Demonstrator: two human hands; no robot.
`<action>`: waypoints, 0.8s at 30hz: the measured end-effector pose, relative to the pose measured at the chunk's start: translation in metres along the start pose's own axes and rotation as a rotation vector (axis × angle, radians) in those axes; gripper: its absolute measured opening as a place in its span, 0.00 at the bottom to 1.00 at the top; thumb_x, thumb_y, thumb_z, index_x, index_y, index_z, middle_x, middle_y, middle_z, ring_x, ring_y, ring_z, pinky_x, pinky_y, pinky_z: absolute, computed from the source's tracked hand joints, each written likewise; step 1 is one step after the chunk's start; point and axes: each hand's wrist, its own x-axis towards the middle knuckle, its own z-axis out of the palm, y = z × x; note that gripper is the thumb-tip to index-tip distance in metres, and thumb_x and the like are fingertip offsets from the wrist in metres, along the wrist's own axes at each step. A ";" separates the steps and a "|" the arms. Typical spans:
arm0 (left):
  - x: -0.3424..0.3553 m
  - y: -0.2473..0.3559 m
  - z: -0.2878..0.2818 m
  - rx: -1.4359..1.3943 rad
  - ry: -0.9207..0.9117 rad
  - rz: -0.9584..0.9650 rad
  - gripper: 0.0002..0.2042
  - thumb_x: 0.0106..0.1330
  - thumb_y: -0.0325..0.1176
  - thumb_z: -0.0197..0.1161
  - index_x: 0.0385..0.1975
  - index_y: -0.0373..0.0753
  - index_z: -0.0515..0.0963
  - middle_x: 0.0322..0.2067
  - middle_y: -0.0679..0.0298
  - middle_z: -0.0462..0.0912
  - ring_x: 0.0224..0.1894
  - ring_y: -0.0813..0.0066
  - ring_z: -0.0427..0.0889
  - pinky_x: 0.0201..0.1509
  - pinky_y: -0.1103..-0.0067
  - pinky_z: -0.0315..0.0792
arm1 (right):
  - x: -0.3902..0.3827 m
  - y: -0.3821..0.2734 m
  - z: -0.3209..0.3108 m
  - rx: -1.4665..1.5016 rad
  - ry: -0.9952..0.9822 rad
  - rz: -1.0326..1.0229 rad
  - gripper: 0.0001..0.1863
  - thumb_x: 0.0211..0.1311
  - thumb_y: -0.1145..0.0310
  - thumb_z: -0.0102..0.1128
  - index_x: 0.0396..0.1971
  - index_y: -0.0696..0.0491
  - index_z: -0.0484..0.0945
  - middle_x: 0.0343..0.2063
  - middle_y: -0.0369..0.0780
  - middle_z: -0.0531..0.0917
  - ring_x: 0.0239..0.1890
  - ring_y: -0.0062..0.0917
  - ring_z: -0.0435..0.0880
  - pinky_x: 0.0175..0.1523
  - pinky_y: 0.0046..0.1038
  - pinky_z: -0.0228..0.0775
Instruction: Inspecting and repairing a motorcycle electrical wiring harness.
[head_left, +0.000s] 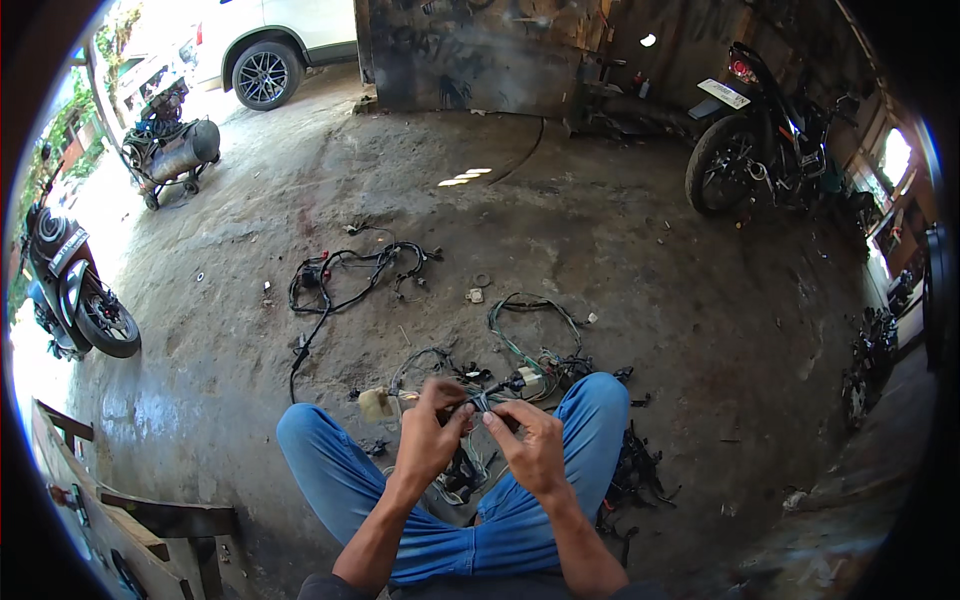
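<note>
Between my bent knees, a tangled wiring harness (482,401) with grey and dark wires is raised in front of me. My left hand (430,435) is closed on it from the left, its upper fingers a little blurred. From the right, my right hand (532,448) pinches the same bundle between thumb and fingers. A white connector (530,379) sits among the wires just beyond my right hand. To the left of my left hand is a pale yellowish block (376,404) by the wire ends. More loose wires (462,475) lie below my hands; what exactly the fingertips grip is partly hidden.
Another black harness (345,300) lies on the floor ahead, beside a looped green cable (500,335). Dark wiring (640,470) rests by my right knee. Motorcycles (735,160) stand right and left, an air compressor (180,155) far left, a wooden bench (165,515) near left.
</note>
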 end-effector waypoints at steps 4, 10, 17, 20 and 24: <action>-0.009 -0.008 0.001 0.206 -0.190 0.242 0.09 0.68 0.28 0.67 0.44 0.34 0.79 0.32 0.56 0.88 0.30 0.76 0.84 0.36 0.77 0.76 | 0.030 -0.002 -0.032 -0.253 -0.032 -0.154 0.09 0.62 0.68 0.69 0.33 0.59 0.85 0.29 0.43 0.85 0.31 0.32 0.84 0.39 0.26 0.74; -0.004 0.029 -0.020 0.232 -0.372 0.256 0.12 0.70 0.29 0.65 0.50 0.34 0.76 0.38 0.55 0.87 0.40 0.71 0.88 0.45 0.73 0.78 | 0.070 0.036 -0.071 0.158 -0.183 0.178 0.09 0.60 0.67 0.72 0.33 0.58 0.89 0.26 0.36 0.85 0.31 0.19 0.81 0.38 0.23 0.70; 0.004 -0.009 -0.010 -0.199 0.142 0.268 0.11 0.69 0.24 0.63 0.47 0.33 0.73 0.41 0.56 0.85 0.43 0.72 0.84 0.50 0.76 0.76 | 0.006 0.081 -0.017 1.031 -0.611 0.830 0.09 0.67 0.68 0.66 0.39 0.59 0.85 0.31 0.32 0.85 0.24 0.10 0.71 0.30 0.16 0.62; 0.015 -0.017 -0.001 0.026 0.216 0.249 0.10 0.69 0.24 0.63 0.47 0.32 0.74 0.39 0.55 0.85 0.42 0.70 0.85 0.49 0.75 0.76 | -0.015 0.058 -0.002 1.093 -0.569 0.809 0.10 0.69 0.67 0.65 0.42 0.58 0.85 0.32 0.32 0.85 0.25 0.10 0.71 0.31 0.15 0.61; 0.020 -0.054 0.000 0.150 -0.018 0.291 0.06 0.69 0.22 0.63 0.44 0.34 0.77 0.35 0.58 0.87 0.38 0.72 0.86 0.45 0.75 0.78 | 0.031 -0.002 -0.038 0.278 -0.287 0.317 0.12 0.69 0.64 0.65 0.39 0.58 0.87 0.31 0.32 0.86 0.33 0.12 0.77 0.37 0.19 0.68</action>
